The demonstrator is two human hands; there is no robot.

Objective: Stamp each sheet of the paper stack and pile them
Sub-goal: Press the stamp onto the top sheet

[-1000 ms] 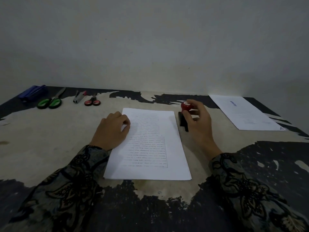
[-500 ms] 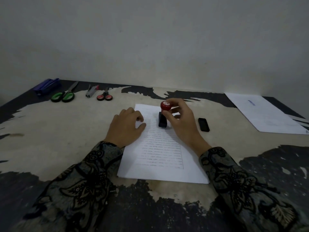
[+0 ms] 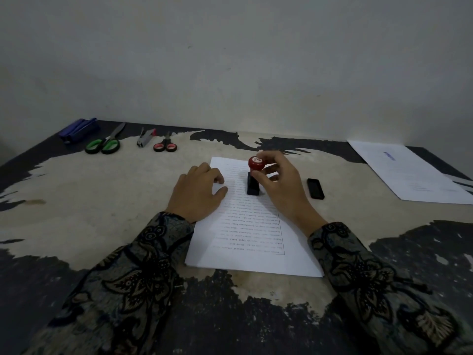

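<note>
Change: against half a second ago I see almost nothing shifted; the stamp (image 3: 254, 179) stays planted on the paper stack (image 3: 252, 226).
Right hand (image 3: 279, 187): my fingers curl round the stamp's red knob, pinching it.
Left hand (image 3: 198, 192): fingers loosely bent, pressing the stack's left edge.
Stamp axis: upright, knob up, black base on the sheet's far half.
Stack: long axis runs away from me.
Pile: stamped sheets (image 3: 409, 172) far right.
</note>
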